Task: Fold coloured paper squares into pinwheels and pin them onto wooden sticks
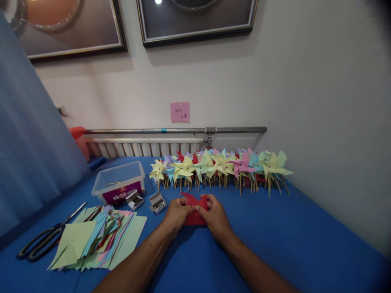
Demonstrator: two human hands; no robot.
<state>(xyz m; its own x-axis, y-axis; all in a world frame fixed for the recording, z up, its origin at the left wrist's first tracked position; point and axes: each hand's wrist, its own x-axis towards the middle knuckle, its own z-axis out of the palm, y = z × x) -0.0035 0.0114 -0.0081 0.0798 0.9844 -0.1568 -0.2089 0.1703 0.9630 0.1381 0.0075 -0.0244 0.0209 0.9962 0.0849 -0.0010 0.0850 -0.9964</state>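
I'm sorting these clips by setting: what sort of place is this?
Probably a small indoor craft workstation: a blue-covered table against a wall, a row of finished paper pinwheels, a stack of cut coloured paper and scissors.

red paper (194, 208), blue tablecloth (275, 244), pastel pinwheels (220, 165), pink note (180, 112)

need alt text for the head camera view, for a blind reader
Two hands, left hand and right hand, fold a red paper piece on a blue table. Finished pinwheels line the wall; cut paper and scissors lie left.
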